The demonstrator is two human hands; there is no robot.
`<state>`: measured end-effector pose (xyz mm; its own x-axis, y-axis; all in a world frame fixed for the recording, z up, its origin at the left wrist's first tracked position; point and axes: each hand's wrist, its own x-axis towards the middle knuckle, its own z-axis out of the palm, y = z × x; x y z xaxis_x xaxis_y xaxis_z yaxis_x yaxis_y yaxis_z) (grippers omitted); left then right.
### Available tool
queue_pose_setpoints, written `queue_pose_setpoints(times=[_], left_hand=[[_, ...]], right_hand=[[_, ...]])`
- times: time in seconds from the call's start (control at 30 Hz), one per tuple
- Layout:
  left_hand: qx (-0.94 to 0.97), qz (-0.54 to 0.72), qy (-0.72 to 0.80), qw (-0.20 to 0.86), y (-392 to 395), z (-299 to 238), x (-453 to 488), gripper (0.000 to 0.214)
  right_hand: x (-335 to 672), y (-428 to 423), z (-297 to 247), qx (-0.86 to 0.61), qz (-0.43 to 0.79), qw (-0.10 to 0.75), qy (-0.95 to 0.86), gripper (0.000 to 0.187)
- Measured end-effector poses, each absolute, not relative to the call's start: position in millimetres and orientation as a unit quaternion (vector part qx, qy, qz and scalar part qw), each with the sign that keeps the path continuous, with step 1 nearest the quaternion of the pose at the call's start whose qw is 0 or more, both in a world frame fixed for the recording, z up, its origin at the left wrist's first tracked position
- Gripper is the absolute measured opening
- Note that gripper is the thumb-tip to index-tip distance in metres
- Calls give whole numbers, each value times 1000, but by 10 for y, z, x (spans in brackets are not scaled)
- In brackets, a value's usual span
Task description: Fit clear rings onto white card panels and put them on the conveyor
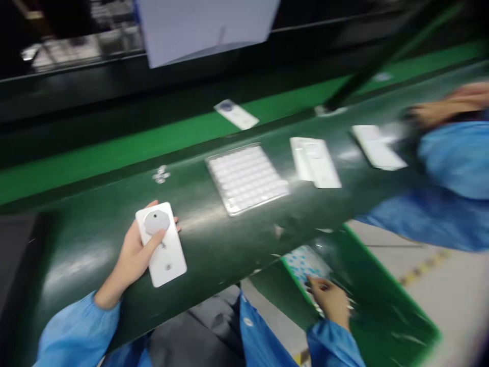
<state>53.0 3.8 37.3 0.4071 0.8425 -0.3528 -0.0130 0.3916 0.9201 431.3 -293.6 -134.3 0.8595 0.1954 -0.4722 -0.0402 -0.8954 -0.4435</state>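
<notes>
My left hand (133,250) is closed around a white phone back cover (171,260) just above the green belt. The thumb lies across its face, by the grey round camera patch (156,222). Low on the right, my right hand (330,300) is over a green bin (385,300), its fingers drawn together beside a clear sheet with blue dots (301,262). Whatever those fingertips hold, if anything, is too blurred to make out. Ahead of my hands, a clear tray of white pieces (248,178) rests on the belt.
Small clear scraps (161,175) lie left of the tray. Stacked white covers (317,160) and another white stack (376,148) are to the right. One more white cover (237,114) is on the green ledge. A co-worker's blue sleeve (431,214) reaches in from the right.
</notes>
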Motion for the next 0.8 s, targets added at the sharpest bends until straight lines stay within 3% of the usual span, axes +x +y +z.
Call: queue_pose_setpoints(times=[0.13,0.23,0.3,0.43,0.53,0.67,0.8], left_hand=[[647,182,332,662,277,588,1270,74],[706,165,229,650,457,710,2300,56],[721,164,240,629,555,718,3062,42],[768,201,289,536,631,605,4255,36],[790,205,322,480,624,506,4686,47],[817,219,383,371,872,473,4779,81],[815,231,459,269,1596,619,4425,85]], right_hand=[[4485,-2940,-1540,-930,232,285,-11,18],[4506,-2982,-1671,-919,238,315,-12,24],[4480,-2988,-1718,-912,246,327,-26,27],[4473,-2953,-1742,-900,255,347,-68,37],[4518,-2933,-1739,-892,241,373,-91,42],[4568,-2969,-1761,-885,218,399,-102,40],[4605,-3058,-1866,-901,264,328,-104,45]])
